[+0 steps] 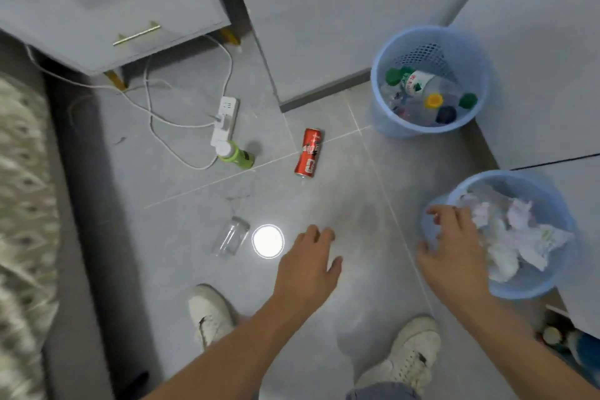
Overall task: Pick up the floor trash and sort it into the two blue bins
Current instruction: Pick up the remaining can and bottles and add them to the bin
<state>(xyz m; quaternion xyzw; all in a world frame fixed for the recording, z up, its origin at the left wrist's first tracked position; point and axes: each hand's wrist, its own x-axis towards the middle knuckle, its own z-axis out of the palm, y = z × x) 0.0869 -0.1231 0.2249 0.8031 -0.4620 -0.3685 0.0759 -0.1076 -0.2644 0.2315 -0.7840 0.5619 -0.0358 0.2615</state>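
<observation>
A red can (pixel 308 153) lies on the grey tile floor in the middle. A green bottle with a white cap (pixel 236 154) lies left of it, and a clear glass jar (pixel 230 236) lies nearer me. The far blue bin (pixel 386 126) holds plastic bottles and caps. The near blue bin (pixel 532 286) holds crumpled paper. My left hand (pixel 308 264) hovers over the floor, fingers relaxed, holding nothing. My right hand (pixel 454 247) is spread open at the near bin's left rim, empty.
A white power strip (pixel 224 121) with cords lies beside the green bottle under a grey drawer unit (pixel 107 6). A bright lamp reflection (pixel 268 241) shines on the tile. My two white shoes (pixel 211 312) stand below. Grey cabinets line the right; a patterned rug is at far left.
</observation>
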